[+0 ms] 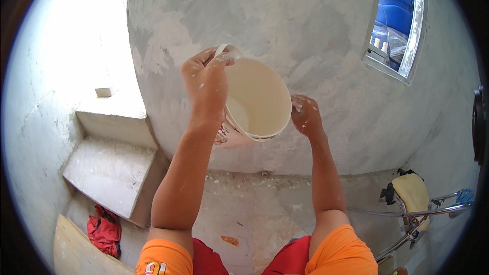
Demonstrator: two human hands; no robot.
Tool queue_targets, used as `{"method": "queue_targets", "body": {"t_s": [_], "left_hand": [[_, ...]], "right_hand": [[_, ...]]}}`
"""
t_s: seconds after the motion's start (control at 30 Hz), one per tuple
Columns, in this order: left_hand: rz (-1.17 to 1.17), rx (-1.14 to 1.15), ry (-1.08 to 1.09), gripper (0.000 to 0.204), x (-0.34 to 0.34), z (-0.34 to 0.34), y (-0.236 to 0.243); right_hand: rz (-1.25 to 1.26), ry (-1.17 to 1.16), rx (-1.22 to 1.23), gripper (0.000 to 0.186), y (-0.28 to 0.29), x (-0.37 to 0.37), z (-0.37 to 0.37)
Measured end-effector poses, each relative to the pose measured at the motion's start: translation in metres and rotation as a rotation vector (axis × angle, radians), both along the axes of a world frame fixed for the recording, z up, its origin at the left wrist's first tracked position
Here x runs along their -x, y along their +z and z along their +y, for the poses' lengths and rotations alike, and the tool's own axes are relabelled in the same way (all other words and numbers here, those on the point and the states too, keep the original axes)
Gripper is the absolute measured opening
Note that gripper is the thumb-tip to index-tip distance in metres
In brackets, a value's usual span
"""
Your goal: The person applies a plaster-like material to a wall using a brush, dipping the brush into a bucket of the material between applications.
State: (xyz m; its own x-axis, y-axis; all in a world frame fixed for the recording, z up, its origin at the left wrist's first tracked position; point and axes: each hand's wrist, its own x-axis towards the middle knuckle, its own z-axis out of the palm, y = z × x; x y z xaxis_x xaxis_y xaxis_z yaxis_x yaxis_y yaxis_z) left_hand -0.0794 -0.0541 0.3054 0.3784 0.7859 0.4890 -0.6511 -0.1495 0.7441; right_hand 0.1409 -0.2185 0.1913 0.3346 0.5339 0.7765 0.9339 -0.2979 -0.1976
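Observation:
A white plastic bucket [265, 89] is held up in front of me, tilted so that I look down into its pale, bare inside. My left hand [206, 76] is closed at the far left of the rim, with the bucket's white handle [227, 49] looped by its fingers. At the right side of the rim my right hand [307, 115] is closed against the bucket; its fingertips are partly hidden. White smears and specks mark both hands. Coloured print shows on the bucket's outer wall below the left forearm.
A grey plastered wall [336, 35] stands ahead, with a window opening [407, 71] at upper right. Concrete steps [109, 170] are on the left, near a red cloth [104, 231] and a board [84, 249]. A metal-framed chair [410, 193] stands right.

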Motion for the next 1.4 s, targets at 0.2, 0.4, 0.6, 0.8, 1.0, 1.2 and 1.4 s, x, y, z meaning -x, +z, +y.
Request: {"method": "queue_targets", "body": {"t_s": [0.2, 0.4, 0.6, 0.8, 1.0, 1.2, 1.4], "left_hand": [[-0.018, 0.011, -0.012, 0.023, 0.005, 0.005, 0.001], [-0.046, -0.001, 0.012, 0.024, 0.001, 0.003, 0.001], [-0.037, 0.005, 0.017, 0.027, 0.006, 0.008, -0.001], [-0.016, -0.01, -0.025, 0.031, 0.011, 0.016, 0.004], [-0.037, -0.022, -0.06, 0.031, 0.002, 0.019, 0.0], [0.0, -0.054, -0.048, 0.035, 0.011, 0.021, 0.0], [-0.034, -0.036, -0.094, 0.034, 0.003, 0.013, 0.005]], "right_hand": [[-0.023, -0.083, -0.203, 0.019, 0.026, -0.015, -0.013], [-0.377, -0.299, -0.547, 0.019, 0.026, -0.037, -0.013], [-0.086, -0.016, -0.005, 0.018, -0.011, 0.006, 0.032], [-0.054, -0.193, -0.496, 0.019, 0.043, -0.016, -0.023], [-0.214, -0.236, -0.435, 0.017, 0.001, -0.049, -0.036], [0.256, 0.021, -0.01, 0.017, 0.003, -0.012, -0.032], [0.002, -0.049, -0.735, 0.018, 0.016, -0.033, -0.044]]}}
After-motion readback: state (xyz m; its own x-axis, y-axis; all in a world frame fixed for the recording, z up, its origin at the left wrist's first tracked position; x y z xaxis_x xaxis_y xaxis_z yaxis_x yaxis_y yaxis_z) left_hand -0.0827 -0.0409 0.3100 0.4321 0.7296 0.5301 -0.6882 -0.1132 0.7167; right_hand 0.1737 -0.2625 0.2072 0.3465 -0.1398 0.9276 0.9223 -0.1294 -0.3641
